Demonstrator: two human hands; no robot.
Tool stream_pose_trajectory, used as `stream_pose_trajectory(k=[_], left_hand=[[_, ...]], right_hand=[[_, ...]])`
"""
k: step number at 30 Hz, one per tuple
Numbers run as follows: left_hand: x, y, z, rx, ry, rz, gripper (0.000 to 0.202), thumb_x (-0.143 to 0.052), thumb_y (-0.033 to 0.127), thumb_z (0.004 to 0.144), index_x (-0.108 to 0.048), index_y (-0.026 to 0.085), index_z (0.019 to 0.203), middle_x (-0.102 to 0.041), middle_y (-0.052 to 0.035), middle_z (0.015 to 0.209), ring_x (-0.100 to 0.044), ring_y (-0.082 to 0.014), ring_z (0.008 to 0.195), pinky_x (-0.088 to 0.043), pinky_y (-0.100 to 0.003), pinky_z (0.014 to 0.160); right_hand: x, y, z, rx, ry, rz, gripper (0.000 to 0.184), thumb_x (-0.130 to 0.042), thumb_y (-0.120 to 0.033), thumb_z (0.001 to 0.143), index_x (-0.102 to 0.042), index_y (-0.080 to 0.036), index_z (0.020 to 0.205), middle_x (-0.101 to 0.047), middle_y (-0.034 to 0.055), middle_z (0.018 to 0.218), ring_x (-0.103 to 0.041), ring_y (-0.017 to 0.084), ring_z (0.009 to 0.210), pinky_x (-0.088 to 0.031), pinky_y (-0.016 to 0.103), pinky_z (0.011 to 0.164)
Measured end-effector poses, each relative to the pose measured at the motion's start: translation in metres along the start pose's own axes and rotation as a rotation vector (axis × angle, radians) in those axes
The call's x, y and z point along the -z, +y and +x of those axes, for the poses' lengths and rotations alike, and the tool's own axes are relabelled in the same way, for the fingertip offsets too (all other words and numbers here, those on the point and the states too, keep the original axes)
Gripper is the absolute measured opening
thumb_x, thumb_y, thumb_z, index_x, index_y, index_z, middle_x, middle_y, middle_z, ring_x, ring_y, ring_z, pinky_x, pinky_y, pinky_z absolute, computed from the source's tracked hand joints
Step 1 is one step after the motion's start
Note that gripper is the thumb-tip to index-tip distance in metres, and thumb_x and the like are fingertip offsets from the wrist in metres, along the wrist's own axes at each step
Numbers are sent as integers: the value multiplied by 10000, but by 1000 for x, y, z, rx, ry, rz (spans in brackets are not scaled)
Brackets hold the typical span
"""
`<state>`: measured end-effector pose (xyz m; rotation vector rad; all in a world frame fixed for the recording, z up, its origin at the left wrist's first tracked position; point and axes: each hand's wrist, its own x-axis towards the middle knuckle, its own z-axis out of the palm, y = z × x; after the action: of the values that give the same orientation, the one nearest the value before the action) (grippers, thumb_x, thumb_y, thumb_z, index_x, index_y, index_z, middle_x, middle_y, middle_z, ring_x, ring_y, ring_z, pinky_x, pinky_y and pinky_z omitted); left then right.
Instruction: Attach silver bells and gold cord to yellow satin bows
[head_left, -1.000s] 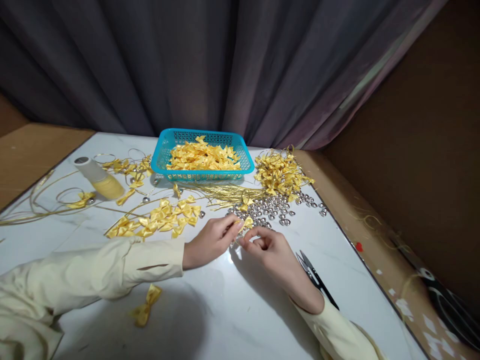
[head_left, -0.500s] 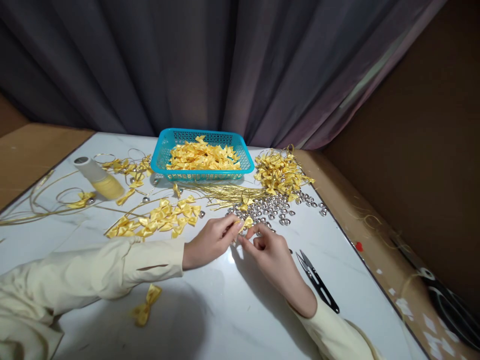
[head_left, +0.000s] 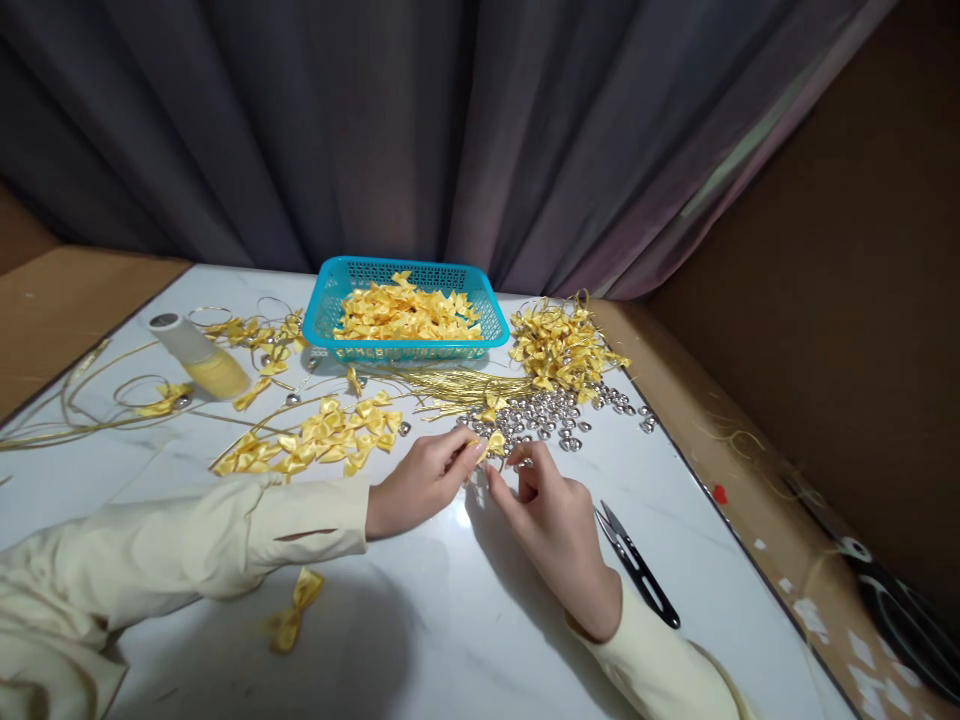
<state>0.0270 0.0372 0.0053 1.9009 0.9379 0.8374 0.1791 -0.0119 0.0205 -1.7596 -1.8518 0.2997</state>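
My left hand rests on the white table and pinches a small yellow ribbon bow at its fingertips. My right hand lies just right of it, fingers curled close to the bow and to a silver bell; what the fingers hold is too small to make out. Right behind both hands lies a scatter of silver bells and a bundle of gold cords. Both arms wear cream sleeves.
A turquoise basket of yellow bows stands at the back. Loose bows lie to the left, a heap of corded bows at right. A thread spool, black snips and one bow lie nearby.
My right hand has slid a little toward me and turned, its fingers working at the bow's right side. The left hand has kept its pinch and place.
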Motion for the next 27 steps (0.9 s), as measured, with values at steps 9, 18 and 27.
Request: stream_pose_trajectory(k=[9, 18, 27], left_hand=[[0, -1, 0, 12, -13, -36, 257, -375, 270, 935, -434, 183, 701, -409, 61, 577, -389, -94, 532, -320, -218, 546], [0, 1, 1, 8, -21, -26, 245, -376, 261, 929, -448, 178, 710, -410, 60, 577, -389, -94, 535, -320, -214, 542], [-1, -2, 1, -3, 3, 0, 255, -380, 252, 924, -429, 179, 685, -394, 64, 566, -370, -90, 523, -295, -213, 528]], right_hand=[[-3, -1, -4, 172, 119, -243, 275, -441, -329, 904, -635, -133, 908, -508, -25, 436, -425, 124, 336, -252, 225, 420], [-6, -3, -1, -22, 16, 27, 251, -456, -341, 842, -621, -153, 836, -393, -63, 430, -343, 105, 371, -233, 219, 446], [14, -11, 15, -475, -551, 868, 84, -536, -234, 689, -462, -194, 689, -260, -122, 418, -161, 56, 396, -128, 187, 389]])
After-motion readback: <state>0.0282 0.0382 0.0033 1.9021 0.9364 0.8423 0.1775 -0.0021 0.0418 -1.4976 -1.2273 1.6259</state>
